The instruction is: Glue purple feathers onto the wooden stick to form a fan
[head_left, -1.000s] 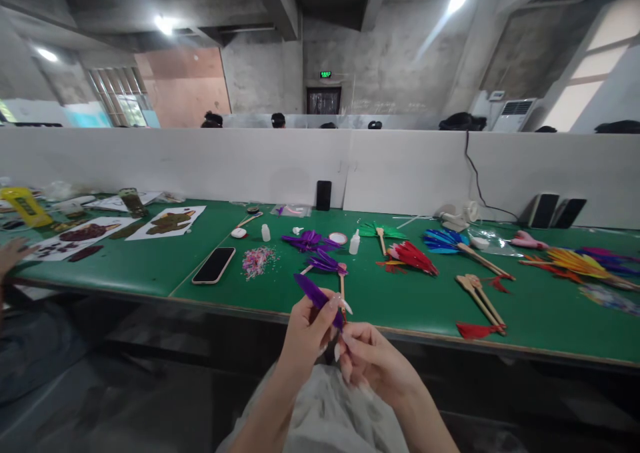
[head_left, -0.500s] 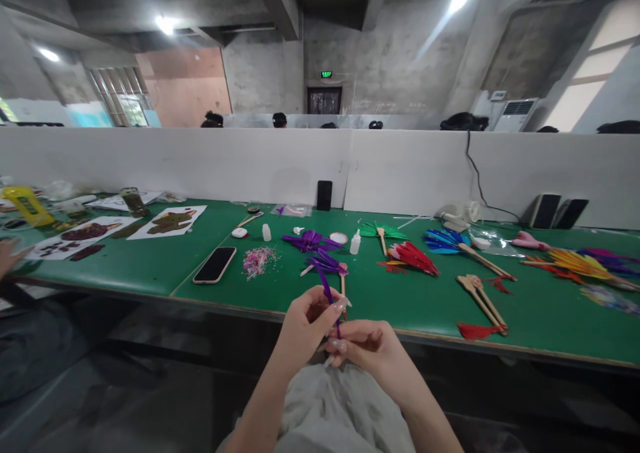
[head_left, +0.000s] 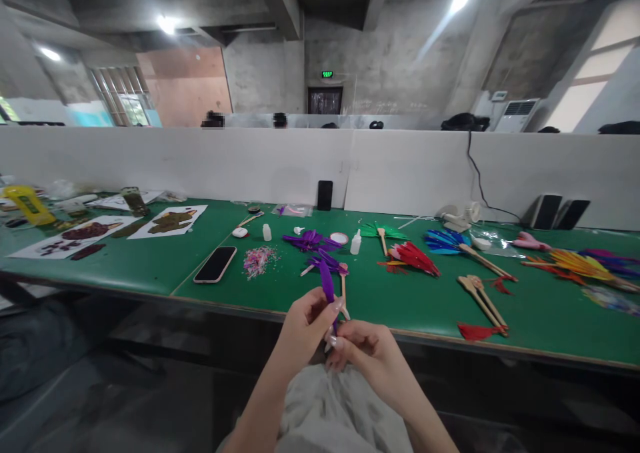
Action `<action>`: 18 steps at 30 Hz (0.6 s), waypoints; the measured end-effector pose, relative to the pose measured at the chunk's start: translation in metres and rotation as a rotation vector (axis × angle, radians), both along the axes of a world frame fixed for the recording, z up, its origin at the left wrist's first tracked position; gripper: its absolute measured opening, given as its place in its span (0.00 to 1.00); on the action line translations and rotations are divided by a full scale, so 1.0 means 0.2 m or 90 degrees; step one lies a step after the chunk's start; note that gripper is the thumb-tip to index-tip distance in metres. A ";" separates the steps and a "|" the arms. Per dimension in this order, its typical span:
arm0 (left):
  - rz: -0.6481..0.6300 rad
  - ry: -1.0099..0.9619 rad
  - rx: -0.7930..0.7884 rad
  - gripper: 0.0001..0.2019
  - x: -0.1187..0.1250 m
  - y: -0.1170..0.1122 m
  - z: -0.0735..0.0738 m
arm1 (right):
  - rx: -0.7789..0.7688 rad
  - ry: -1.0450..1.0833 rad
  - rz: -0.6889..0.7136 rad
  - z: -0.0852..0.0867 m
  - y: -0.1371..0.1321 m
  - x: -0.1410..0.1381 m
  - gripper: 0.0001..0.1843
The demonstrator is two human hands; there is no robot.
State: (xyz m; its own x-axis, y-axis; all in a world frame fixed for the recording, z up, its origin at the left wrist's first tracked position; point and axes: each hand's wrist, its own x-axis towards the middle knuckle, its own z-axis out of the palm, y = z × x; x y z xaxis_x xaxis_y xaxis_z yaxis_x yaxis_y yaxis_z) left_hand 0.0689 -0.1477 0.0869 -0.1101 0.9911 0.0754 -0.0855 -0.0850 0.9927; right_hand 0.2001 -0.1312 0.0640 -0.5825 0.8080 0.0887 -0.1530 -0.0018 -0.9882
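Note:
Over the table's front edge, my left hand (head_left: 311,323) pinches a purple feather (head_left: 327,283) between thumb and fingers. Its broad tip points up and away from me. My right hand (head_left: 367,346) closes thumb against fingers at the feather's lower end, which the fingers partly hide. Just beyond my hands, a wooden-handled fan (head_left: 343,283) with purple feathers lies on the table. A loose pile of purple feathers (head_left: 310,241) is behind it.
On the green table (head_left: 280,293) lie a phone (head_left: 216,265), pink and white bits (head_left: 259,261), a small white bottle (head_left: 355,242), a red feather fan (head_left: 415,258), a blue one (head_left: 445,241) and wooden handles (head_left: 483,300). A white partition (head_left: 225,166) runs along the back.
The purple feather has turned and shows a broader face. My right hand has shifted slightly down along it. Another person's hand at the left edge has gone out of view.

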 end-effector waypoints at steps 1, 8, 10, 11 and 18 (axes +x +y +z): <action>-0.004 -0.014 -0.005 0.15 0.00 0.00 0.01 | 0.015 -0.002 0.005 0.00 0.00 0.00 0.15; 0.009 -0.150 -0.028 0.17 -0.01 0.01 0.02 | 0.039 -0.019 0.019 0.02 0.00 0.01 0.18; 0.008 -0.168 -0.028 0.17 -0.01 0.02 0.00 | 0.017 -0.007 0.030 0.02 0.00 0.02 0.19; 0.002 -0.169 -0.027 0.17 -0.01 0.02 0.00 | 0.009 0.000 0.035 0.02 0.00 0.02 0.19; 0.001 -0.152 -0.013 0.17 0.02 0.02 -0.01 | 0.032 0.005 -0.006 0.02 0.00 0.00 0.24</action>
